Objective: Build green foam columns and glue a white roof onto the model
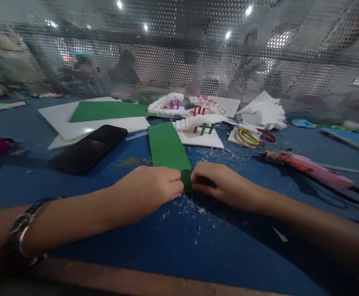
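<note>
A long green foam sheet [168, 144] lies on the blue table, its near end between my hands. My left hand [154, 185] is closed, fingertips pressed on the sheet's near left edge. My right hand [221, 183] curls its fingers at the near right corner, pinching there. The near edge of the sheet is partly covered by my fingers. Just beyond it stand small white foam models, one with green posts [208, 128], one with red posts and a pink edge [208, 105], and one with purple posts [168, 103].
A black phone [89, 148] lies left. At right are a pink taped tool with a cord [318, 168] and scissors with a yellow handle [248, 137]. White sheets [59, 121], another green sheet [111, 110] and stacked white pieces [264, 111] lie behind. Scraps [198, 209] litter the table.
</note>
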Tool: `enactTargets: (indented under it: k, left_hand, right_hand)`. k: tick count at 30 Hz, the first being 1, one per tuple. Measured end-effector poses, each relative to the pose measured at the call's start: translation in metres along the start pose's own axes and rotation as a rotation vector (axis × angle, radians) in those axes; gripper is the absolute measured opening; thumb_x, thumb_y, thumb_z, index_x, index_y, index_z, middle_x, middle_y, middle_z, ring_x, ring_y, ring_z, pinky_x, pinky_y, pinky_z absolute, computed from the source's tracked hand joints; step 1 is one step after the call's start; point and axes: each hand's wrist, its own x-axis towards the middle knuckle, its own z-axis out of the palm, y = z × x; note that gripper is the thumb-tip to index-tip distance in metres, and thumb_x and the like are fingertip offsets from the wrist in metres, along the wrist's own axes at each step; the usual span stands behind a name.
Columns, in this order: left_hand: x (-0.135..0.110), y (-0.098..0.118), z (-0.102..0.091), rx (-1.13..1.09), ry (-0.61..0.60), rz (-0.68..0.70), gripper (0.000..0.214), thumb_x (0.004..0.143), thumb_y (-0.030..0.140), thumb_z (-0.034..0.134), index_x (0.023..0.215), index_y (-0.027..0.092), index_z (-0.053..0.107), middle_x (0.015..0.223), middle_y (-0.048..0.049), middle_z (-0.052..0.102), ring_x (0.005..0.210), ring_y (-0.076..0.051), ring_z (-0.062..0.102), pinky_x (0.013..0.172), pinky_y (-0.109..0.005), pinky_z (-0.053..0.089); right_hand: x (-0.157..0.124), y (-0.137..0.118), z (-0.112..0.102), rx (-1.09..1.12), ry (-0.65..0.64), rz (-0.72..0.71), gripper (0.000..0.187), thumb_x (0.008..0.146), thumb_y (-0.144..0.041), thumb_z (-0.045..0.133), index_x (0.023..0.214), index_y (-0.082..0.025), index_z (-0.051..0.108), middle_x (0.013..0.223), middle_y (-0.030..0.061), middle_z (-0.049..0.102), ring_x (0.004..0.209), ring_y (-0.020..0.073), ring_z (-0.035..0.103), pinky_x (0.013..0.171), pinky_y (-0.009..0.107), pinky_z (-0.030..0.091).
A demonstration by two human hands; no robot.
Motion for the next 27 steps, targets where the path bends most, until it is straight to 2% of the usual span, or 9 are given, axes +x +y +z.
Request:
enactTargets:
  k: [2,6,14,18,23,27]
  left_hand:
    - [0.0011,0.0014,-0.0007,0.042,-0.020,-0.008,0.016,0.084,0.021,0.048,0.078,0.017,0.062,0.075,-0.0034,0.061,0.069,-0.020,0.059,0.054,-0.027,0.043]
    - [0.0034,0.0032,-0.0024,-0.009,-0.035,-0.047,0.019,0.086,0.024,0.046,0.080,0.016,0.063,0.080,-0.0038,0.062,0.074,-0.019,0.059,0.061,-0.028,0.045]
    - [0.0032,0.0006,-0.0030,-0.117,-0.062,-0.143,0.017,0.085,0.023,0.048,0.080,0.016,0.062,0.081,-0.0031,0.063,0.074,-0.016,0.059,0.062,-0.025,0.043]
    - [0.0030,-0.0019,-0.0025,-0.144,-0.002,-0.130,0.011,0.083,0.021,0.050,0.085,0.017,0.061,0.080,-0.0006,0.063,0.068,-0.014,0.058,0.057,-0.022,0.040]
    - [0.0012,-0.0030,0.0001,-0.019,0.000,-0.073,0.019,0.087,0.021,0.043,0.081,0.017,0.061,0.078,-0.0023,0.062,0.069,-0.015,0.058,0.057,-0.023,0.041]
    - [-0.0002,-0.0053,0.0020,0.107,0.047,0.027,0.016,0.085,0.022,0.048,0.079,0.017,0.062,0.073,-0.0020,0.060,0.066,-0.015,0.057,0.051,-0.022,0.038]
  right_hand:
    - [-0.0005,0.0006,0.0004,0.011,0.027,-0.018,0.010,0.079,-0.013,0.051,0.070,-0.016,0.050,0.068,-0.0008,0.048,0.061,0.0092,0.042,0.056,0.021,0.034]
    - [-0.0027,0.0026,-0.0012,0.095,0.022,-0.101,0.005,0.079,-0.013,0.052,0.076,-0.015,0.055,0.075,0.0011,0.052,0.067,0.0087,0.047,0.059,0.020,0.038]
    - [-0.0018,0.0032,-0.0036,0.134,0.047,-0.080,0.008,0.078,-0.013,0.054,0.071,-0.014,0.058,0.072,0.0008,0.054,0.065,0.0079,0.050,0.059,0.019,0.039]
    - [0.0027,0.0034,-0.0047,0.119,0.015,-0.041,0.008,0.078,-0.013,0.053,0.074,-0.015,0.059,0.072,0.0008,0.055,0.065,0.0082,0.050,0.059,0.020,0.039]
    - [0.0056,0.0033,-0.0020,0.116,0.028,0.043,0.006,0.076,-0.011,0.053,0.074,-0.015,0.058,0.068,-0.0006,0.057,0.060,0.0077,0.048,0.056,0.020,0.037]
    - [0.0029,0.0044,0.0004,0.089,0.070,-0.026,0.008,0.077,-0.010,0.051,0.074,-0.014,0.057,0.070,0.0006,0.055,0.063,0.0083,0.049,0.058,0.020,0.038]
